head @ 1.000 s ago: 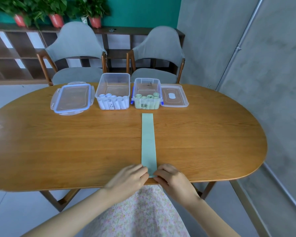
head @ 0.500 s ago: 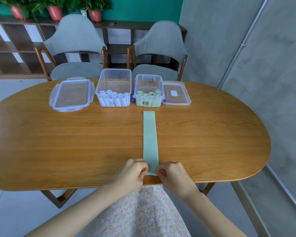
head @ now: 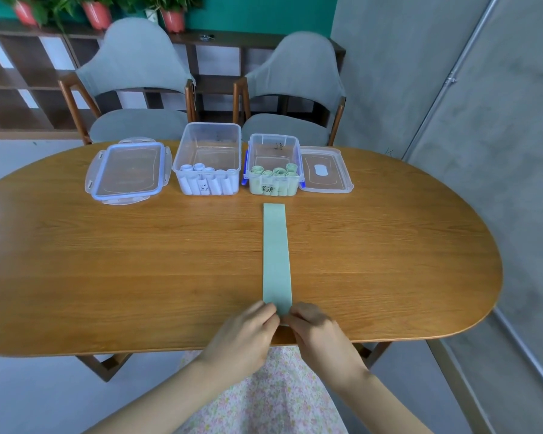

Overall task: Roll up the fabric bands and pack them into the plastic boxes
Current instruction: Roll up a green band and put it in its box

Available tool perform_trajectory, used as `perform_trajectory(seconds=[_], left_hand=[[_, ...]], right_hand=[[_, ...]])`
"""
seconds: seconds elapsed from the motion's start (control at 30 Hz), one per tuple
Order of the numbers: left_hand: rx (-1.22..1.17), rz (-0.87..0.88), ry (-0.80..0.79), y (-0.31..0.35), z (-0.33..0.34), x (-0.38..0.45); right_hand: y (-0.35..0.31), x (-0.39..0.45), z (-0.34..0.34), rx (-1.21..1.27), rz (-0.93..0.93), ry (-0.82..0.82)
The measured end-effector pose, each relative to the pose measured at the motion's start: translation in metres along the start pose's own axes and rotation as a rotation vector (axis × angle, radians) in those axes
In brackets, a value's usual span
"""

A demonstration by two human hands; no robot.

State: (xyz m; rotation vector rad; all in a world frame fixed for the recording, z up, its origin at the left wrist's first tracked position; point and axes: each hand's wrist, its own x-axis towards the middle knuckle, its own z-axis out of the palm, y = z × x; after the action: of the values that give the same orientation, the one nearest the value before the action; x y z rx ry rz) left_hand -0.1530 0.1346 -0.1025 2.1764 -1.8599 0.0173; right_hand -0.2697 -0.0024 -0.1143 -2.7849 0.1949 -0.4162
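Pale green fabric band (head: 276, 258) lies flat, straight; left hand (head: 243, 335) and right hand (head: 318, 335) pinch its near end, apparently curled.

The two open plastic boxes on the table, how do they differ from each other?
The left box is bigger and holds white rolls; the right box is smaller, has blue clips and holds green rolls. Both are clear, with the lid off, and each bears handwriting on its front.
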Motion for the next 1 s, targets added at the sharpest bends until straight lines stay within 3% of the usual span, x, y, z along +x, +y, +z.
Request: perform_trajectory(seconds=[0.4, 0.77, 1.0], left_hand=[[-0.053, -0.131, 0.024, -0.003, 0.015, 0.0], [-0.316, -0.369, 0.197, -0.004, 0.014, 0.017], [-0.234, -0.32, 0.191, -0.006, 0.017, 0.019]], right_hand=[[0.004, 0.006, 0.0, 0.016, 0.014, -0.036], [0.011, 0.025, -0.004, 0.214, 0.228, -0.017], [-0.002, 0.007, 0.004, 0.059, 0.05, 0.014]])
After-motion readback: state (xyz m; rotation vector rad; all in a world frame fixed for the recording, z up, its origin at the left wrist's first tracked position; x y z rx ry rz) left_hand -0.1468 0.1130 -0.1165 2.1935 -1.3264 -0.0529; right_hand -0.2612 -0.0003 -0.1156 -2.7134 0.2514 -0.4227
